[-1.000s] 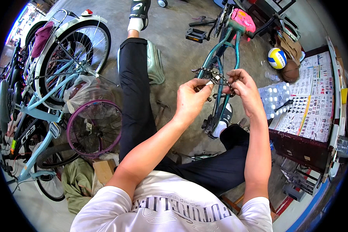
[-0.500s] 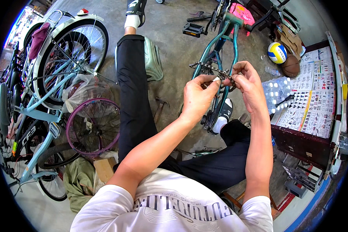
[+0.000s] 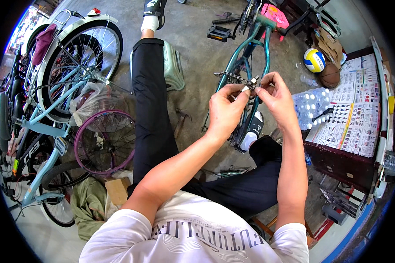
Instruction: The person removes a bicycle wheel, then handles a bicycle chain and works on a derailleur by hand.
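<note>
Pinching chain (image 3: 239, 78) with left hand (image 3: 225, 109), we've brought right hand (image 3: 276, 101) closer; its grip partly hidden, can't tell; suggests fine link handling.

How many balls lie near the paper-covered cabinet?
2: a blue-yellow-white ball beside the cardboard, and a brown ball to that ball's lower right. More could be hidden there.

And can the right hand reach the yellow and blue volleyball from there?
Probably not without stretching: the volleyball sits beyond the right hand, which is busy at the bicycle chain. Nothing big seems to block the way, though.
</note>
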`<control>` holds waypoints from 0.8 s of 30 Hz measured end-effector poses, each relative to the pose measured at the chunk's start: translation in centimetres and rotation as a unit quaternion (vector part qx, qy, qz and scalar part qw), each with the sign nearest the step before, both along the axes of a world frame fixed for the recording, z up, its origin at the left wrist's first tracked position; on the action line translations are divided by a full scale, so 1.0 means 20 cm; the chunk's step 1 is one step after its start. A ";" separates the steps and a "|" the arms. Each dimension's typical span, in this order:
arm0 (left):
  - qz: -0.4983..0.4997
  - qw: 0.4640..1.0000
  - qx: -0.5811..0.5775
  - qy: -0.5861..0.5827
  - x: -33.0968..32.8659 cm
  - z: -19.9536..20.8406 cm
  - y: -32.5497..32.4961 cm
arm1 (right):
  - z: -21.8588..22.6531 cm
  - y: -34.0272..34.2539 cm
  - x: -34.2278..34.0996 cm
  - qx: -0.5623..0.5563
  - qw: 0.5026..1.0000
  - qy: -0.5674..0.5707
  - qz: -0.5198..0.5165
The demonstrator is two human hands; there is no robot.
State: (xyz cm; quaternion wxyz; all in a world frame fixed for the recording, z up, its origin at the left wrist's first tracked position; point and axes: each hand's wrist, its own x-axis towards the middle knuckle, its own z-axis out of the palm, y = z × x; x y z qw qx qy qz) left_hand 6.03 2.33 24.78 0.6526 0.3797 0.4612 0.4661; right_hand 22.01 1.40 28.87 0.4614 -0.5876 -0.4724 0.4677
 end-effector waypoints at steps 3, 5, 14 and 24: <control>0.012 1.000 -0.003 -0.019 0.00 0.00 -0.01 | 0.00 -0.01 0.00 -0.014 1.000 -0.012 -0.005; 0.004 0.999 -0.015 -0.035 0.00 0.01 -0.02 | 0.00 -0.02 0.00 -0.013 0.999 -0.032 0.002; 0.011 0.992 -0.040 -0.118 0.00 0.00 -0.06 | 0.00 -0.01 0.01 -0.100 0.993 -0.068 0.005; 0.010 0.973 -0.104 -0.205 0.00 -0.04 -0.04 | 0.01 0.00 -0.04 -0.090 0.992 -0.090 -0.005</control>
